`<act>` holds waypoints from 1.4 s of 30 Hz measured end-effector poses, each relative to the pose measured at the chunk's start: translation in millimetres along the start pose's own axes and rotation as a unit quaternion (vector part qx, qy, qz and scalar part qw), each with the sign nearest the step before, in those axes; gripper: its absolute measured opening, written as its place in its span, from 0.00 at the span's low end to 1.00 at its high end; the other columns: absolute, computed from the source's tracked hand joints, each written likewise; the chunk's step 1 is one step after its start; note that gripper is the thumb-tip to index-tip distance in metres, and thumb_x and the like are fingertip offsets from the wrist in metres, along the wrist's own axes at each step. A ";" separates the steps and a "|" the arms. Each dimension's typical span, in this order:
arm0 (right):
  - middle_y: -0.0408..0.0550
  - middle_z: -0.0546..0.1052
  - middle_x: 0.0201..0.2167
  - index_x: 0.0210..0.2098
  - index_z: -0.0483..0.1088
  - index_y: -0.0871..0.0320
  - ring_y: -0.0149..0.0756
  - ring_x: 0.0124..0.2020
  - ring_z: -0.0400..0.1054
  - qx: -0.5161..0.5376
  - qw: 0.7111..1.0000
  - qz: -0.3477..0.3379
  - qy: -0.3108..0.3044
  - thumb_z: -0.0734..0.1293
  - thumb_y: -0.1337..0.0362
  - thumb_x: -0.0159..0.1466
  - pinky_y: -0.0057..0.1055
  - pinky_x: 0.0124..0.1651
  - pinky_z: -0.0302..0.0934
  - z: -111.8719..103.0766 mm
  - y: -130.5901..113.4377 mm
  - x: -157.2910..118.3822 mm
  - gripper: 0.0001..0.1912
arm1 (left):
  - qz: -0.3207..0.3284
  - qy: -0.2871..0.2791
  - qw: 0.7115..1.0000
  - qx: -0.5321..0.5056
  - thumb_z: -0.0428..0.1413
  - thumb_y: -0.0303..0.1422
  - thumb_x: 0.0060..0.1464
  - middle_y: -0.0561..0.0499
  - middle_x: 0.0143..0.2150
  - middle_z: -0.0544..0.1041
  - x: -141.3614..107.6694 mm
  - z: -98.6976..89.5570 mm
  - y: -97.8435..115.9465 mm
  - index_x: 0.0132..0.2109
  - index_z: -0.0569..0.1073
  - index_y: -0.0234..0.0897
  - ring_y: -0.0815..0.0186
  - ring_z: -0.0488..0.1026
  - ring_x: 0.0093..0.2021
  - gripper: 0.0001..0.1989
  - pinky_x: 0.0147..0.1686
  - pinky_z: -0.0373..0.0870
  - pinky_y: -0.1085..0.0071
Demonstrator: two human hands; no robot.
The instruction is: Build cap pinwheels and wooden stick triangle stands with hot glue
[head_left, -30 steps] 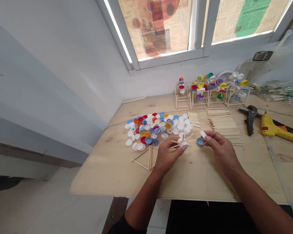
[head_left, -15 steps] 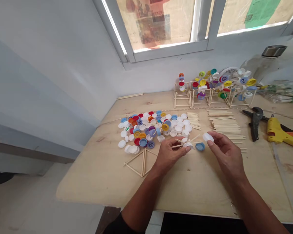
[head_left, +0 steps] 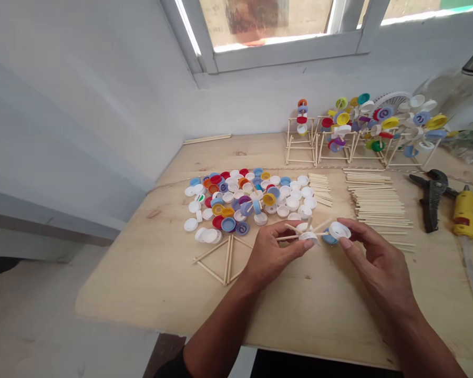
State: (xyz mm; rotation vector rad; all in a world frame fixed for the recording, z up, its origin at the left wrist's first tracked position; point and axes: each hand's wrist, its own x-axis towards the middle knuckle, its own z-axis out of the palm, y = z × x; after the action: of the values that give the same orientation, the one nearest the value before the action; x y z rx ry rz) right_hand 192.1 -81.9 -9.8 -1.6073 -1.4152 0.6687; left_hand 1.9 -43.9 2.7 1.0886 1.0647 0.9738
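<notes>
My left hand (head_left: 274, 252) is closed on a small wheel of wooden sticks (head_left: 308, 233), whose sticks fan out from white bottle caps in the middle. In my right hand (head_left: 372, 257), thumb and fingers pinch a white bottle cap (head_left: 339, 231), its hollow side now showing. One stick of the wheel points at this cap and ends close by it; whether they touch I cannot tell. Beneath and just left of the white cap lies a blue bottle cap (head_left: 330, 236), partly covered.
Many coloured bottle caps (head_left: 228, 224) lie left of my hands, beside a stick frame (head_left: 227, 260). Stick bundles (head_left: 378, 202), black pliers-like tool (head_left: 434, 197) and a yellow glue gun (head_left: 467, 212) are to the right. Finished cap wheels on stick stands (head_left: 341, 139) line the wall.
My right hand has turned the white cap so that its hollow side shows, and brought it close to the stick wheel's right side. The view has shifted slightly.
</notes>
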 end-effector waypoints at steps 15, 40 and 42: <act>0.46 0.75 0.42 0.47 0.70 0.50 0.38 0.42 0.69 -0.072 0.993 -0.092 -0.009 0.64 0.56 0.62 0.33 0.44 0.64 0.5 -3.4 -0.8 0.15 | -0.014 -0.005 1.000 0.013 0.67 0.36 0.37 0.47 0.33 0.80 0.1 -0.9 1.5 0.36 0.80 0.38 0.59 0.77 0.35 0.15 0.33 0.74 0.66; 0.47 0.77 0.41 0.45 0.72 0.53 0.41 0.41 0.71 -0.054 0.998 -0.036 0.013 0.65 0.51 0.58 0.36 0.44 0.66 1.2 -10.3 -1.8 0.19 | -0.017 -0.023 0.999 0.036 0.68 0.36 0.37 0.48 0.35 0.80 0.0 0.1 -0.1 0.38 0.79 0.36 0.63 0.76 0.35 0.17 0.36 0.73 0.68; 0.47 0.78 0.40 0.45 0.73 0.53 0.43 0.41 0.71 -0.030 0.999 0.013 0.043 0.66 0.49 0.57 0.39 0.45 0.66 1.9 -9.7 -3.7 0.20 | -0.015 -0.031 0.999 0.023 0.67 0.38 0.36 0.48 0.34 0.79 -0.5 1.5 1.4 0.38 0.78 0.35 0.64 0.75 0.33 0.19 0.35 0.72 0.68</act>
State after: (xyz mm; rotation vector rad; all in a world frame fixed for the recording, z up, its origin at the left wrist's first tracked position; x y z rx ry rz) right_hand 184.9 -85.2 -2.9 -1.6835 -1.3669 0.5698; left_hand 3.1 -44.4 4.3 1.1292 1.0548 0.8902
